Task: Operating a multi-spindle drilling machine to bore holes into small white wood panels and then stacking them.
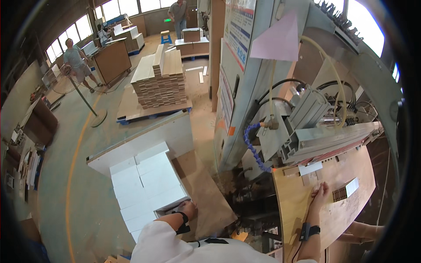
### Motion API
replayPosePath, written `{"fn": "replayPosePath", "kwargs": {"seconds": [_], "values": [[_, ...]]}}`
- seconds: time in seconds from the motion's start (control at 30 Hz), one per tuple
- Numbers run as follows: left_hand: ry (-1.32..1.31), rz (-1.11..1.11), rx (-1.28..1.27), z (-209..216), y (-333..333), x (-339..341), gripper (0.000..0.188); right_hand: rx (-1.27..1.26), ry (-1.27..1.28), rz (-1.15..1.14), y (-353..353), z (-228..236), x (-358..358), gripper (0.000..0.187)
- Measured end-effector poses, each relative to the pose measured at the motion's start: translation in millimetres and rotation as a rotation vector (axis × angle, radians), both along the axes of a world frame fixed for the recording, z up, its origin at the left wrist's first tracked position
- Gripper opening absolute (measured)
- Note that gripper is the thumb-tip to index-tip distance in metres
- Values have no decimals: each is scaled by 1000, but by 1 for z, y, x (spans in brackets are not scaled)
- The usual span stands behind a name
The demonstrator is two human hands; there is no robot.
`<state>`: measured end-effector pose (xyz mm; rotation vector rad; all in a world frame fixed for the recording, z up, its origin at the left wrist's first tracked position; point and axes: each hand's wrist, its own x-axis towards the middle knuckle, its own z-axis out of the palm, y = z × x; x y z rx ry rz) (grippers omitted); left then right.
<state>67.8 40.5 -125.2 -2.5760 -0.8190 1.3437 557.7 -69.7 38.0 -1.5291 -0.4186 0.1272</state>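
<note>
Boards (151, 188) lay stacked beside the left hand (189, 209).
Its fingers' grip I couldn't tell; the right hand (320, 191) curled narrow near a block (346, 190) on the worktop (287, 206).

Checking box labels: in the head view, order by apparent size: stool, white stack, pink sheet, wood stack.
1. White stack
2. Wood stack
3. Pink sheet
4. Stool
Apparent size only; the stool is far off.
</note>
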Motion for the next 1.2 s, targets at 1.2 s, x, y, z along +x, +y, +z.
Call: {"fn": "replayPosePath", "kwargs": {"seconds": [1.2], "values": [[-1714,165,-619,179,-74,242,44,-252,99,-286,-113,71,112,50]]}}
